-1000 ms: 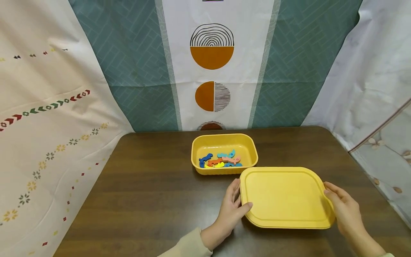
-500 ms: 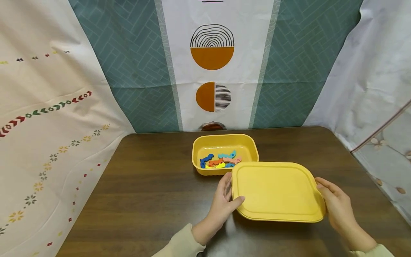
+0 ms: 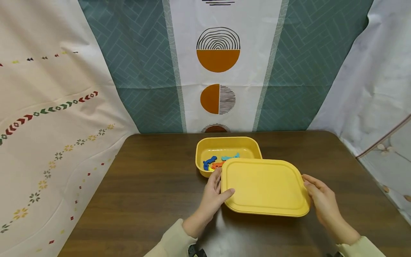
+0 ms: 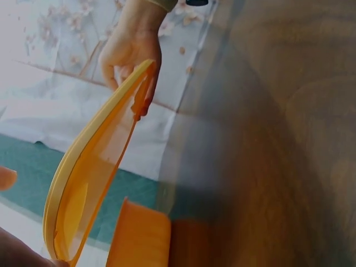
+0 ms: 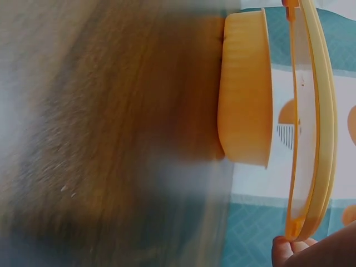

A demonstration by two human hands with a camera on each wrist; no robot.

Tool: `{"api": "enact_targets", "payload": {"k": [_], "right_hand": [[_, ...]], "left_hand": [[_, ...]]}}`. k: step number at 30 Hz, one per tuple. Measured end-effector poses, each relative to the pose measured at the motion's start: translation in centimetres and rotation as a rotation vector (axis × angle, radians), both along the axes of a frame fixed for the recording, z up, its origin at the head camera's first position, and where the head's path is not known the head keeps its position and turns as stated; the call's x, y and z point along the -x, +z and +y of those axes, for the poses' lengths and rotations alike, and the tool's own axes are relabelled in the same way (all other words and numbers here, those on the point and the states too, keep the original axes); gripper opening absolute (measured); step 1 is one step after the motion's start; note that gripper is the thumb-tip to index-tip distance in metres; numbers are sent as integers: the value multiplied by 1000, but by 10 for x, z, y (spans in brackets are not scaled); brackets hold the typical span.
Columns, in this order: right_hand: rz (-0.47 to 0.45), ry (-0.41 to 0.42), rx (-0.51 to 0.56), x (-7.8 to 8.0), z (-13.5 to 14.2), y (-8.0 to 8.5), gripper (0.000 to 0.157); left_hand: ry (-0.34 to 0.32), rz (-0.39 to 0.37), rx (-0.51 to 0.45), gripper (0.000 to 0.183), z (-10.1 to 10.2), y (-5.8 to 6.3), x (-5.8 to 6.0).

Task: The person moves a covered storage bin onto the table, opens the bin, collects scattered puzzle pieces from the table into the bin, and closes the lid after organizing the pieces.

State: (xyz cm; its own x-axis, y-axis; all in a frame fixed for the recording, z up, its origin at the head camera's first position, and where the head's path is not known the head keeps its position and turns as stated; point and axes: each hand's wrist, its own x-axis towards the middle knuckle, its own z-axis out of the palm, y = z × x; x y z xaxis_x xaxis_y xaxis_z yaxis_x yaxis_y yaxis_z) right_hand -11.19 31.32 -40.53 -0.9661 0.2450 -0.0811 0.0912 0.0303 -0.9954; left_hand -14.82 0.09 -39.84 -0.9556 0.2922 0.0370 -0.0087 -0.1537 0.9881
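A yellow rounded lid (image 3: 265,186) is held up above the table, its flat face upward and its near side over the wood. My left hand (image 3: 209,200) grips its left end, thumb on top and fingers at the edge. On the opposite end my right hand (image 3: 322,200) pinches the rim. Behind it stands a yellow box (image 3: 205,145), partly covered from view by the lid. Inside lie small animal-shaped pieces, among them a dark blue piece (image 3: 210,161), an orange piece (image 3: 218,165) and a light blue piece (image 3: 232,157). Both wrist views show the lid (image 4: 83,139) raised clear of the box (image 5: 245,89).
The dark wooden table (image 3: 144,192) carries the box near its back edge. Fabric hangs behind, with a green and white curtain (image 3: 147,67). Pale cloths drape at the left (image 3: 64,117) and right side.
Both hands have carried the lid leftward and slightly away from me, toward the box. It now hides more of the box's front right and several of the pieces.
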Motion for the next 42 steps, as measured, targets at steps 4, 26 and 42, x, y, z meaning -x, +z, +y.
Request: {"api": "enact_targets", "payload": {"k": [4,26,42], "right_hand": [[-12,54,-111,6,-7,1,33],[-40,288,-373,42,-48,6,76],[36,320,-338,74,-70,3,63]], "left_hand": [[5,-3,4,83,-9,1,8],[110,4,60,76,-45,3,44],[235,1,131,75,-55,-8,70]]}}
